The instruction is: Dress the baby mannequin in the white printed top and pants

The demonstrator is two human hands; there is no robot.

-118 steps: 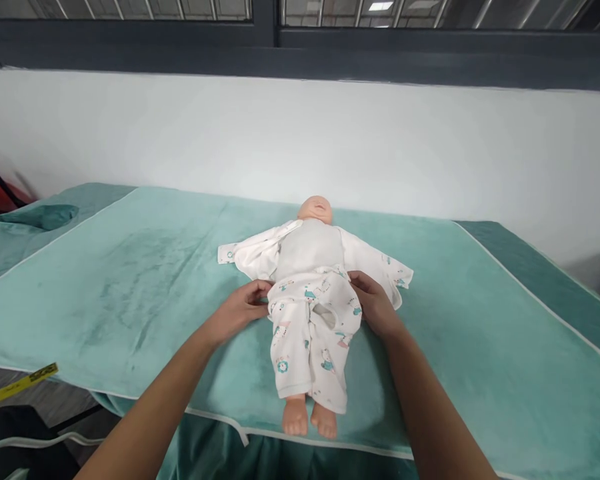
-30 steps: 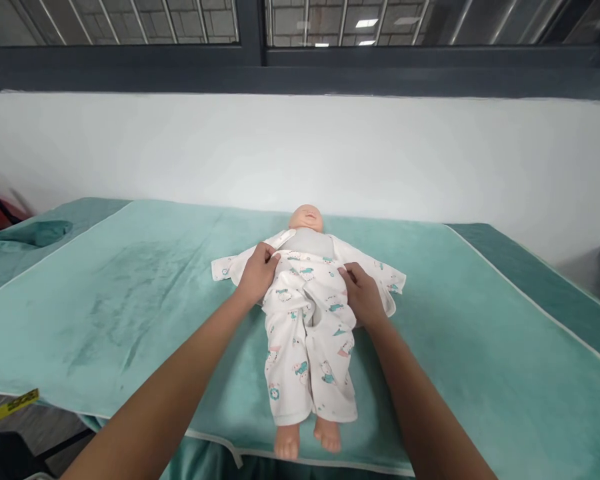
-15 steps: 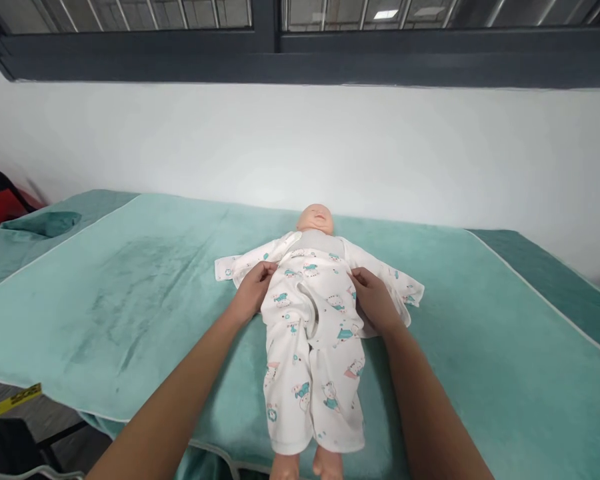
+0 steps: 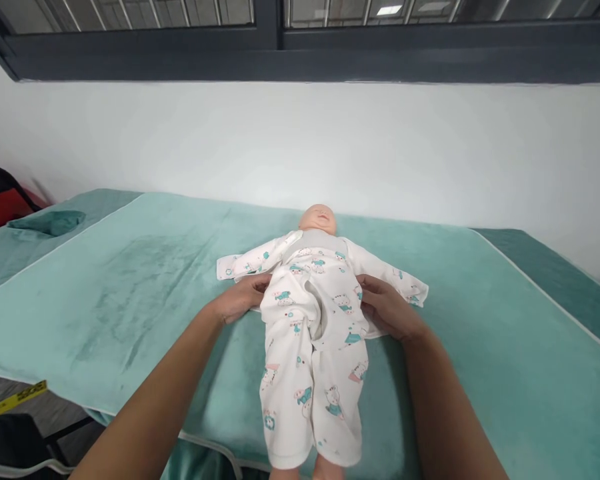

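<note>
A baby doll [image 4: 318, 220] lies on its back, its head toward the wall and its bare feet at the near edge. It wears white printed pants [image 4: 287, 347], pulled up over its middle, with an opening at the crotch. A matching white jacket [image 4: 380, 264] is spread beneath it, sleeves out to both sides, and a grey band shows across the chest. My left hand [image 4: 243, 295] is closed on the pants at the left hip, fingertips partly hidden. At the right hip my right hand [image 4: 387, 307] grips the pants' other side, fingertips tucked by the cloth.
A teal padded cover [image 4: 145, 300] spreads over the table. A white wall [image 4: 300, 147] and a dark window frame [image 4: 280, 60] stand behind. At the far left are a small teal cushion [image 4: 47, 223] and a red and black item [image 4: 5, 200]. Yellow tape [image 4: 15, 400] shows lower left.
Both hands have moved from the front waistband outward and down to the sides of the hips. The waistband sits nearly where it was, and the legs have shifted slightly.
</note>
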